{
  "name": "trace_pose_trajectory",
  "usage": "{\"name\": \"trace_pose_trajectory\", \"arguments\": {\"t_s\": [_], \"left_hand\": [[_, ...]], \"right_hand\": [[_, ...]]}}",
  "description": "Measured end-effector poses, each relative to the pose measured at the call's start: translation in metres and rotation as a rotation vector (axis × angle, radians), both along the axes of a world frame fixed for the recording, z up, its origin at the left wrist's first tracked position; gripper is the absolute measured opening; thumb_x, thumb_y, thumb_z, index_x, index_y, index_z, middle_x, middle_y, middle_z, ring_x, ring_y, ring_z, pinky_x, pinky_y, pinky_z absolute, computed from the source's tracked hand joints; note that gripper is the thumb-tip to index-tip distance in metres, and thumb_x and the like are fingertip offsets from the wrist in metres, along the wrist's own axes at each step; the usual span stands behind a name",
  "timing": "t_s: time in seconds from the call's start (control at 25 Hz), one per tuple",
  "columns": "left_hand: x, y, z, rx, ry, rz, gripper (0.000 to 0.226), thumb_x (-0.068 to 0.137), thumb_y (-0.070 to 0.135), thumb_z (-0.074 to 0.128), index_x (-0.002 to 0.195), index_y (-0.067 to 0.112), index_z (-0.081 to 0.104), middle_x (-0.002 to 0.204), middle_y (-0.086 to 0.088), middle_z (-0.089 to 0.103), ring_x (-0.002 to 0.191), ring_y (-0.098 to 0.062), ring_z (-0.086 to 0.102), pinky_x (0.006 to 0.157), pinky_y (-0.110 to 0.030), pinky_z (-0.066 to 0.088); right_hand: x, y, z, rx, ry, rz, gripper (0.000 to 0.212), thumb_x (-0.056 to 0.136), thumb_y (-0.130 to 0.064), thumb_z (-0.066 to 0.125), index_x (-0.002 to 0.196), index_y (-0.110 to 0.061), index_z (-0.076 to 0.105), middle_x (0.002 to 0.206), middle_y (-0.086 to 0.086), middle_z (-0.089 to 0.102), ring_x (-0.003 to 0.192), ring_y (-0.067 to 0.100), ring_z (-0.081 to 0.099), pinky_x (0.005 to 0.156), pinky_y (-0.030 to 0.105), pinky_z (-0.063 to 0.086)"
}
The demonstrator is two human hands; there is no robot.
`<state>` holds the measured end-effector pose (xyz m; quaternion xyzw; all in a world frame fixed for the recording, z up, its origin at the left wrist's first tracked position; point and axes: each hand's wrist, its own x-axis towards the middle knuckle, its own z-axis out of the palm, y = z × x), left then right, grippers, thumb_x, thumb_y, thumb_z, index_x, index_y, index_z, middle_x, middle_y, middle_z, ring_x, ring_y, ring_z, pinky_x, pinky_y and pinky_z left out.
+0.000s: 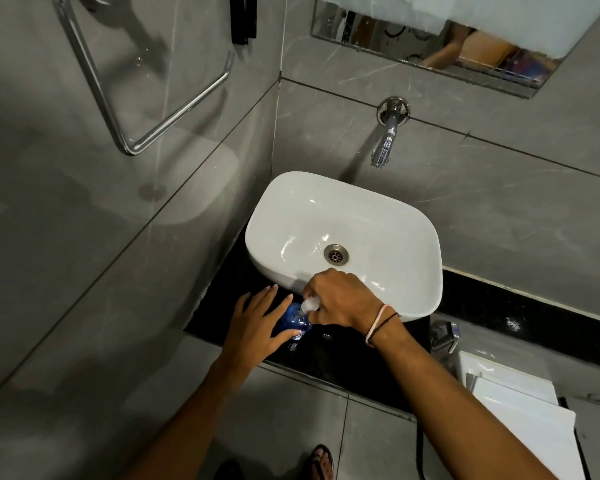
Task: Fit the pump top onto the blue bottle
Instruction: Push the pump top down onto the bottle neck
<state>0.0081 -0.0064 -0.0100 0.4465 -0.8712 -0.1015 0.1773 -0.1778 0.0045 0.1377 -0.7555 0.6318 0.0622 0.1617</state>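
Note:
The blue bottle point(296, 320) stands on the black counter point(347, 355) just in front of the white basin. My left hand point(257, 323) wraps its left side, fingers spread along the bottle and thumb across its front. A white pump top point(309, 304) sits at the bottle's neck, and my right hand point(340, 299) closes over it from above and the right. Most of the pump top and the neck are hidden under my right fingers, so how far it is seated cannot be told.
A white basin point(388, 299) with a metal drain point(336, 253) fills the counter behind the bottle, under a chrome wall tap point(383, 147). A chrome towel ring point(132, 98) hangs on the left wall. White boxes point(523, 417) and a chrome fitting point(445, 336) sit at the right.

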Motion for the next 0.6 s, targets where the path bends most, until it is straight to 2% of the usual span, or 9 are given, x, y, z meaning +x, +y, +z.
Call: {"name": "trace_pose_trajectory", "arguments": {"t_s": [0.08, 0.2, 0.28, 0.36, 0.44, 0.52, 0.6], "left_hand": [[-0.001, 0.002, 0.002, -0.029, -0.044, 0.011, 0.068, 0.077, 0.057, 0.073, 0.134, 0.021, 0.061, 0.141, -0.018, 0.059, 0.131, -0.035, 0.055, 0.104, -0.060, 0.045], [-0.002, 0.002, 0.006, -0.025, -0.120, 0.039, 0.067, 0.079, 0.063, 0.067, 0.135, 0.027, 0.061, 0.144, -0.018, 0.056, 0.134, -0.036, 0.052, 0.105, -0.066, 0.041], [-0.002, 0.002, 0.007, -0.016, -0.158, 0.043, 0.068, 0.076, 0.064, 0.069, 0.134, 0.029, 0.061, 0.144, -0.019, 0.056, 0.134, -0.036, 0.052, 0.105, -0.069, 0.039], [-0.002, 0.001, 0.007, -0.012, -0.176, 0.044, 0.069, 0.074, 0.064, 0.071, 0.133, 0.030, 0.062, 0.142, -0.020, 0.058, 0.132, -0.037, 0.054, 0.103, -0.071, 0.038], [-0.002, 0.002, 0.007, -0.004, -0.185, 0.056, 0.068, 0.075, 0.067, 0.068, 0.132, 0.031, 0.062, 0.140, -0.019, 0.059, 0.132, -0.036, 0.054, 0.103, -0.071, 0.038], [-0.003, 0.001, 0.007, 0.011, -0.189, 0.065, 0.067, 0.076, 0.070, 0.063, 0.131, 0.032, 0.062, 0.140, -0.018, 0.059, 0.132, -0.035, 0.054, 0.105, -0.070, 0.037], [-0.003, 0.001, 0.007, 0.033, -0.195, 0.063, 0.066, 0.078, 0.072, 0.058, 0.131, 0.033, 0.062, 0.141, -0.018, 0.059, 0.133, -0.035, 0.053, 0.105, -0.070, 0.037]], "right_hand": [[0.008, -0.002, -0.012, 0.023, 0.043, 0.003, 0.023, 0.080, -0.024, 0.067, 0.098, -0.012, 0.075, 0.101, 0.013, 0.074, 0.091, 0.038, 0.071, 0.065, 0.033, 0.045], [0.018, -0.002, -0.027, 0.035, 0.056, -0.013, 0.023, 0.081, -0.021, 0.068, 0.100, -0.007, 0.069, 0.108, 0.014, 0.070, 0.097, 0.038, 0.069, 0.067, 0.034, 0.041], [0.019, 0.002, -0.031, 0.007, 0.049, -0.022, 0.038, 0.082, -0.025, 0.071, 0.117, -0.011, 0.065, 0.117, 0.012, 0.067, 0.107, 0.037, 0.067, 0.071, 0.036, 0.047], [0.011, 0.009, -0.032, 0.011, -0.036, -0.078, 0.067, 0.079, -0.031, 0.080, 0.140, -0.021, 0.053, 0.126, 0.008, 0.062, 0.114, 0.032, 0.063, 0.083, 0.041, 0.054], [0.000, 0.018, -0.031, 0.022, -0.186, -0.101, 0.079, 0.076, -0.025, 0.084, 0.146, -0.026, 0.048, 0.130, 0.005, 0.059, 0.118, 0.027, 0.061, 0.092, 0.040, 0.056], [-0.006, 0.022, -0.033, 0.000, -0.263, -0.031, 0.068, 0.078, -0.009, 0.080, 0.140, -0.022, 0.057, 0.133, 0.003, 0.063, 0.120, 0.024, 0.063, 0.097, 0.034, 0.054], [-0.005, 0.021, -0.032, -0.050, -0.259, 0.023, 0.055, 0.081, -0.001, 0.074, 0.132, -0.020, 0.065, 0.133, 0.002, 0.068, 0.118, 0.025, 0.066, 0.096, 0.031, 0.054]]}}
